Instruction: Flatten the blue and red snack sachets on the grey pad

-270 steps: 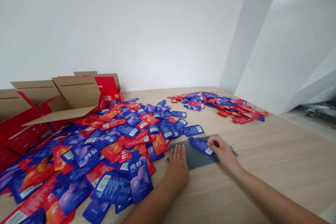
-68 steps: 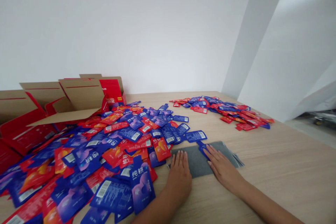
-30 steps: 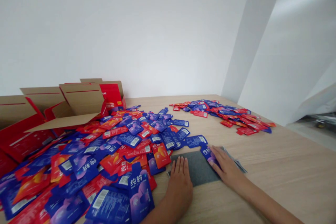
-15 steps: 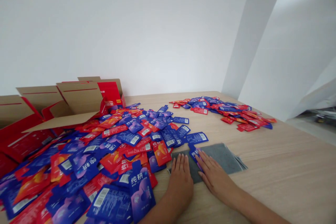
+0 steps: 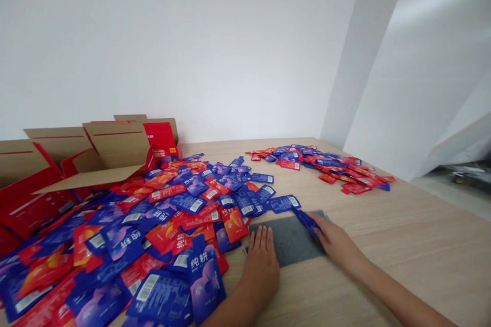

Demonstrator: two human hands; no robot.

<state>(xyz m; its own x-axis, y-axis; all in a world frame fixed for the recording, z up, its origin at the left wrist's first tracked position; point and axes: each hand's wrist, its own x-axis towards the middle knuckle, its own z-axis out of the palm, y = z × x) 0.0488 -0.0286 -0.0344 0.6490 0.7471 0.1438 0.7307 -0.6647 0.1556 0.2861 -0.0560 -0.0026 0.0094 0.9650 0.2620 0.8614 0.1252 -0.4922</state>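
Observation:
My left hand (image 5: 263, 260) lies flat with fingers stretched out, pressing on the left end of a grey cloth (image 5: 294, 242) spread on the table. In my right hand (image 5: 333, 239) is a blue sachet (image 5: 307, 223), gripped between thumb and fingers and tilted up over the cloth's right part. That hand covers the cloth's right end. Another blue sachet (image 5: 284, 203) with a barcode lies flat just beyond the cloth. Close to my left forearm rests a blue and purple sachet (image 5: 206, 280) with white lettering.
A wide heap of red and blue sachets (image 5: 153, 225) covers the table's left side. Open red cardboard boxes (image 5: 111, 145) stand behind it. Farther right lies a smaller pile of sachets (image 5: 326, 161). A white wall (image 5: 238, 51) bounds the wooden table (image 5: 422, 245).
My right hand has shifted right and lifted the blue sachet off the cloth, where it was lying under the fingers. My left hand stays on the cloth.

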